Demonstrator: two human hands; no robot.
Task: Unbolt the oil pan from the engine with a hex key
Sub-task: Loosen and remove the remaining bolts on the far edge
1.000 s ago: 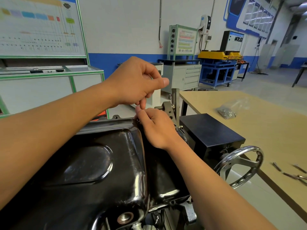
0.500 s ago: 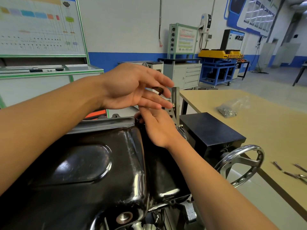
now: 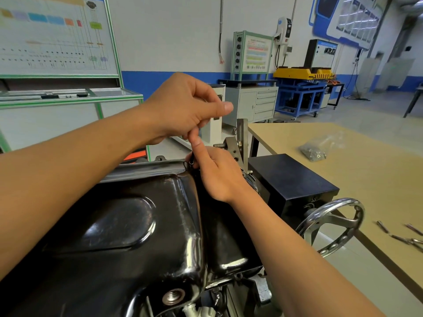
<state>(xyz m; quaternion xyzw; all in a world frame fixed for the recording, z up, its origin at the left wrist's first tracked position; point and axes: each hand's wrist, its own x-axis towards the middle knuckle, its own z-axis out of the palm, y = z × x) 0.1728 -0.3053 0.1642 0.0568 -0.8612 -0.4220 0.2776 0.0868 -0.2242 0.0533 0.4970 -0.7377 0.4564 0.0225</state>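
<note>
Pan (image 3: 128, 225) still seated, its flange (image 3: 142, 171) lying flush along the far edge. We judge unbolting is in progress at the far right corner; the other bolts are hidden from us, so the count done is unknown. Hands are together over that corner. Right hand (image 3: 217, 172) grips a slim dark hex key (image 3: 191, 158) at the flange. Left hand (image 3: 183, 106) sits just above, fingers curled down onto the right forefinger; whether it pinches the key we cannot tell.

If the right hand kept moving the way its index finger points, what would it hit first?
The left hand: the right hand's raised finger seems to touch its curled fingers, though depth is unclear.
</note>
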